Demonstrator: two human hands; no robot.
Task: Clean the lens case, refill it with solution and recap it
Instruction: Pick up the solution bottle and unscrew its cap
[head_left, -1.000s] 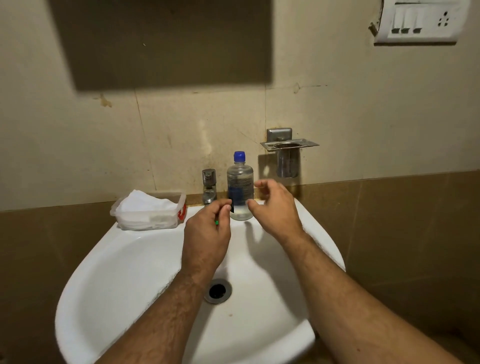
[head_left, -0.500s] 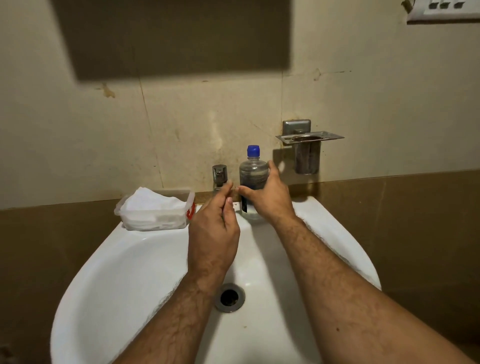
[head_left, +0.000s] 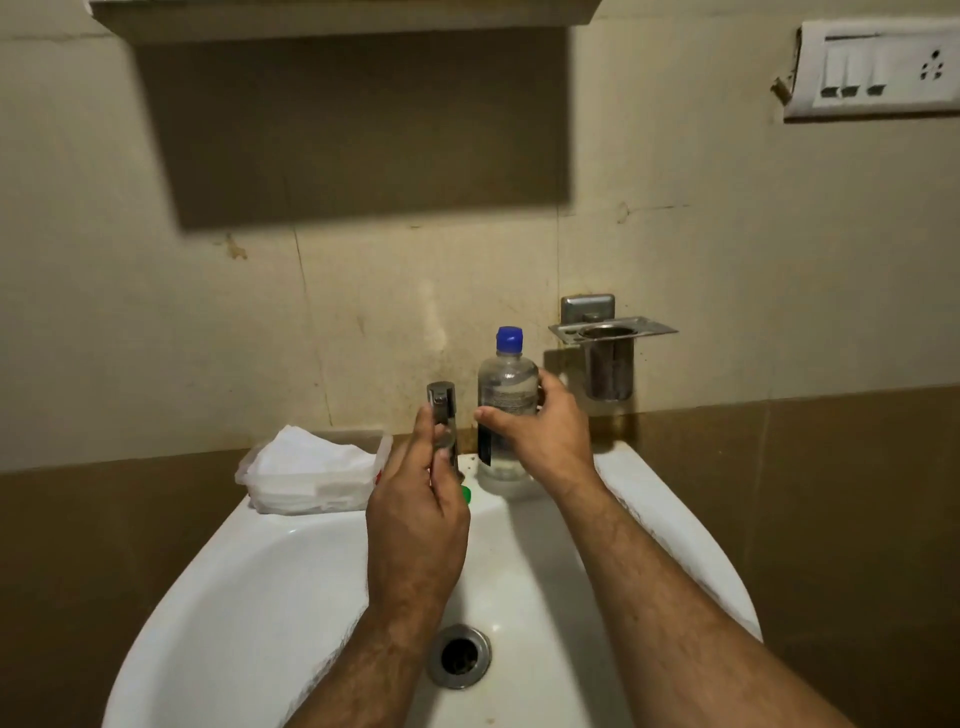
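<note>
A clear solution bottle (head_left: 506, 395) with a blue cap stands on the back rim of the white sink (head_left: 249, 571). My right hand (head_left: 540, 436) grips the bottle's body from the right, thumb across its front. My left hand (head_left: 415, 509) is raised in front of the tap (head_left: 441, 397), with thumb and fingers pinching a small lens case. Only the green part of the lens case (head_left: 466, 494) shows at the hand's right edge; the rest is hidden.
A plastic tub of white tissues (head_left: 311, 473) sits on the sink's back left rim. A metal cup holder (head_left: 610, 353) is fixed to the wall right of the bottle. The drain (head_left: 458, 656) lies below my hands. A switchboard (head_left: 878, 67) is at the upper right.
My right hand reached forward and closed round the bottle. My left hand rose toward the tap with the case in it.
</note>
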